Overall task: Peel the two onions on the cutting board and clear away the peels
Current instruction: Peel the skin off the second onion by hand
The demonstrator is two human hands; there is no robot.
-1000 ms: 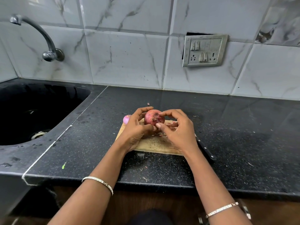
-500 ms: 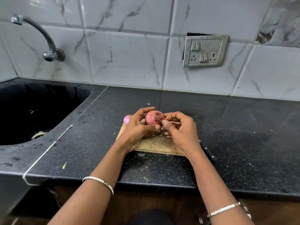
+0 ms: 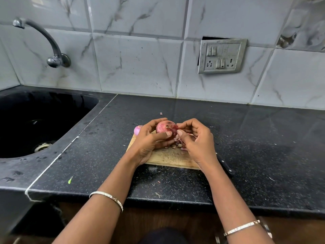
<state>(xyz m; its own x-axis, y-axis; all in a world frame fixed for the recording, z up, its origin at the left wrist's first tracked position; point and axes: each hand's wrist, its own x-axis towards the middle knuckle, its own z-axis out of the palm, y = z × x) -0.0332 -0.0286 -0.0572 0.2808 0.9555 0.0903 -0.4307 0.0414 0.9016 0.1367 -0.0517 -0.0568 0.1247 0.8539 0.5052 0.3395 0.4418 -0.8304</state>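
My left hand (image 3: 148, 140) grips a red onion (image 3: 166, 128) from the left, just above the wooden cutting board (image 3: 167, 158). My right hand (image 3: 197, 140) meets the same onion from the right, thumb and fingertips pinching at its skin near the top. A second, paler onion (image 3: 137, 129) peeks out behind my left hand at the board's far left corner, mostly hidden. Loose peel scraps (image 3: 178, 145) lie on the board under my hands.
A black-handled knife (image 3: 226, 166) lies on the dark counter right of the board, partly under my right forearm. A black sink (image 3: 35, 120) with a tap (image 3: 52, 50) sits at the left. Small peel bits (image 3: 158, 189) dot the counter near the front edge (image 3: 175, 199). A switch plate (image 3: 222, 56) is on the wall.
My right fingers have shifted up along the onion's right side toward its top. The left hand keeps the same hold, and the onion has barely moved.
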